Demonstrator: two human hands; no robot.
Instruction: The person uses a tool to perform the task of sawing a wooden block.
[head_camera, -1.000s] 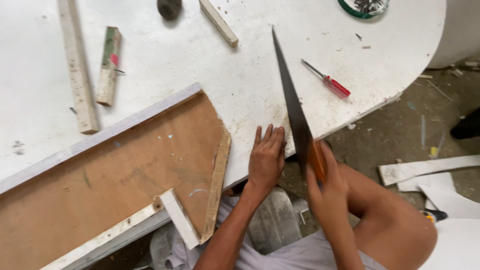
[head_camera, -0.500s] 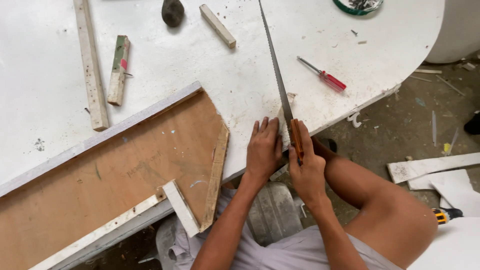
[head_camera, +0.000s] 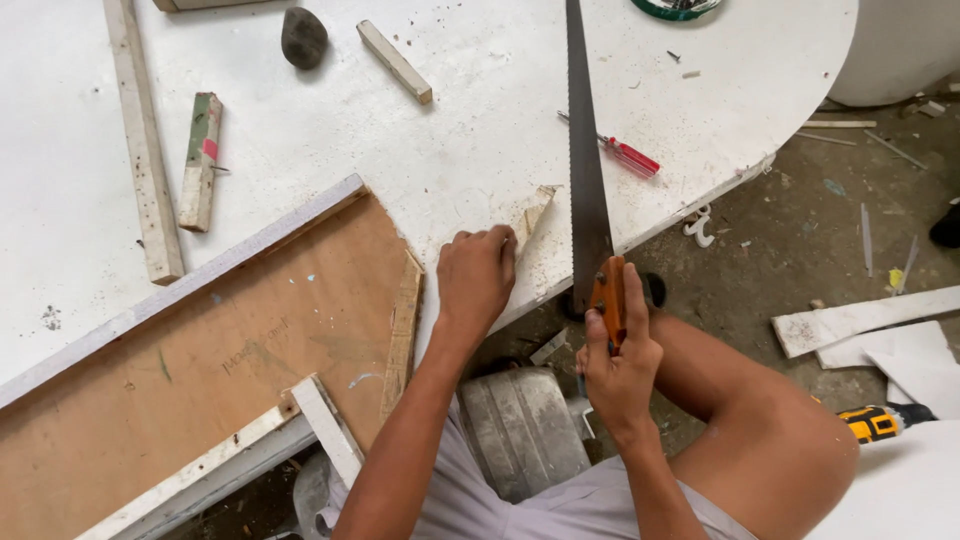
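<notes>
**Bare arms, light grey clothing**

The person's two arms enter from the lower part of the frame, and both are bare from the elbow down, without sleeves. The left hand (head_camera: 476, 275) and the right hand (head_camera: 620, 362) have no gloves, and no ring, watch or bracelet can be seen on them. At the bottom centre there is light grey cloth with soft folds, which looks like shorts or a shirt. A bare knee shows at the lower right of the frame.

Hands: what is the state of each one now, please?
Left hand: closed, pressing a small wood piece on the table.
Right hand: closed on the handsaw.
</notes>
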